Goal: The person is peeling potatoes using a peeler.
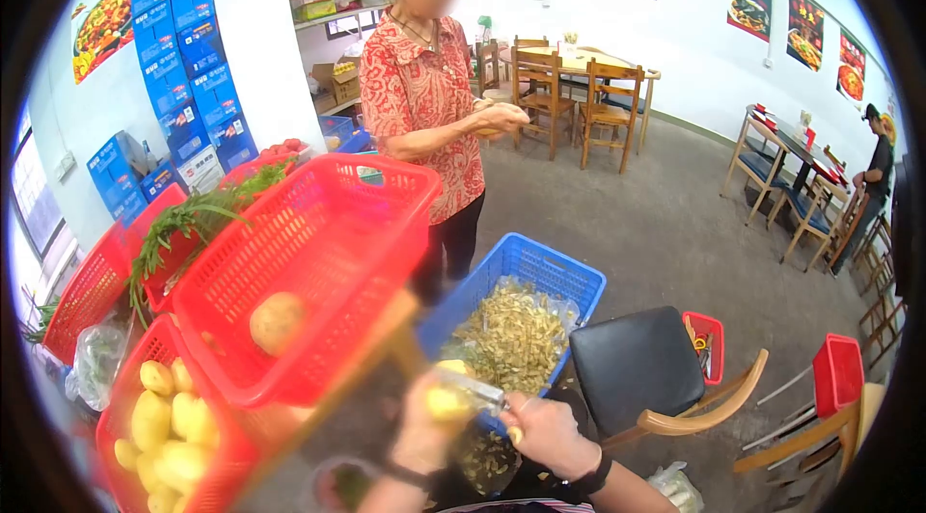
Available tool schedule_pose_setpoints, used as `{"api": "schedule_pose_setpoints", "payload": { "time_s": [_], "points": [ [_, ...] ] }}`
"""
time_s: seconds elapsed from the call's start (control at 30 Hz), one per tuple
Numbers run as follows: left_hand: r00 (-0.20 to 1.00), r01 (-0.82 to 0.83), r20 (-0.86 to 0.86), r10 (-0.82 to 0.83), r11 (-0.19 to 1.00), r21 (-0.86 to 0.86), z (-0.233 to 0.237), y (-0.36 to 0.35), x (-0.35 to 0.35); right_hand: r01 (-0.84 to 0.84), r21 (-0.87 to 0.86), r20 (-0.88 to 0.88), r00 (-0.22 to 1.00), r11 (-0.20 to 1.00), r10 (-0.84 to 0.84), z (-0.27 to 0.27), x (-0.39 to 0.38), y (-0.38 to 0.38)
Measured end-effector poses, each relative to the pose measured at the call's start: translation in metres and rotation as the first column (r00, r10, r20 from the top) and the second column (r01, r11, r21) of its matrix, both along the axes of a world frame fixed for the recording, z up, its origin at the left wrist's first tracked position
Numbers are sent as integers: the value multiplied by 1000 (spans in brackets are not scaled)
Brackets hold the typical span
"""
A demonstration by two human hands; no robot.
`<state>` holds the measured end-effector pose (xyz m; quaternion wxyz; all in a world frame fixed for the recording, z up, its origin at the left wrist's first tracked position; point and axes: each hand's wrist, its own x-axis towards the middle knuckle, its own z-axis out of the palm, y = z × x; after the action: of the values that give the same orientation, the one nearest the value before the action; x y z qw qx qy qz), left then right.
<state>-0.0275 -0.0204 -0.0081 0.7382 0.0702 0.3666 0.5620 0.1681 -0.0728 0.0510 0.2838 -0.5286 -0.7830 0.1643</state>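
Note:
My left hand [424, 429], blurred by motion, is wrapped round a yellow, peeled-looking potato [446, 403]. In my right hand [558, 438] is a metal peeler [475, 386], its blade end against or just over the potato. Both hands are above the near edge of a blue crate [569, 274], which holds a heap of peelings [511, 335] on a plastic bag. Left of them, a tilted red basket [318, 214] contains one unpeeled brown potato [278, 322]. Below it, another red basket [234, 441] is filled with several peeled potatoes [169, 426].
A person in a red patterned shirt [424, 98] stands beyond the blue crate. At right are a black-seated chair [637, 368] and a small red basket [716, 325] with tools. Green stalks [178, 224] lie at left. Another person [876, 166] stands far right.

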Motion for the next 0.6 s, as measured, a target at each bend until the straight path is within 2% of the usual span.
{"api": "schedule_pose_setpoints", "payload": {
  "time_s": [0.07,0.1,0.13,0.17,0.2,0.27,0.33,0.37,0.4,0.47,0.5,0.53,0.6],
  "points": [
    [1000,13,20,-13,1000,1,-4,1,-2,202,-66,75,977,977,-197,-19,7,17],
    [995,74,64,-76,997,30,-5,1,-5,230,-51,58,972,972,-227,-16,12,25],
    [984,139,100,-145,988,64,-6,3,-9,232,-46,52,972,972,-229,-13,10,22],
    [984,138,102,-145,988,71,-11,7,-9,138,-23,9,990,990,-138,-8,7,14],
    [989,106,104,-109,994,39,-16,4,-10,49,-19,-35,998,999,-49,-1,3,3],
    [992,71,106,-73,997,23,-19,4,-12,27,-44,-30,999,999,-29,-6,7,11],
    [953,234,150,-263,955,184,-1,-2,-13,239,-113,16,971,964,-238,-25,21,30],
    [953,234,149,-263,955,184,-2,-1,-14,241,-62,30,971,969,-239,-28,21,31],
    [961,232,96,-258,947,221,-5,5,-16,234,-52,30,972,971,-232,-21,19,32],
    [966,239,46,-256,943,233,-9,0,-17,93,-40,-89,991,995,-96,3,9,11],
    [968,228,59,-245,950,214,-10,0,-16,2,-146,-5,1000,989,-3,17,3,5],
    [971,212,73,-230,958,193,-10,-2,-15,6,-148,-7,1000,989,-7,6,8,12],
    [950,246,140,-280,944,219,-11,-7,-16,241,-142,144,965,960,-220,-16,26,33]
  ]
}}
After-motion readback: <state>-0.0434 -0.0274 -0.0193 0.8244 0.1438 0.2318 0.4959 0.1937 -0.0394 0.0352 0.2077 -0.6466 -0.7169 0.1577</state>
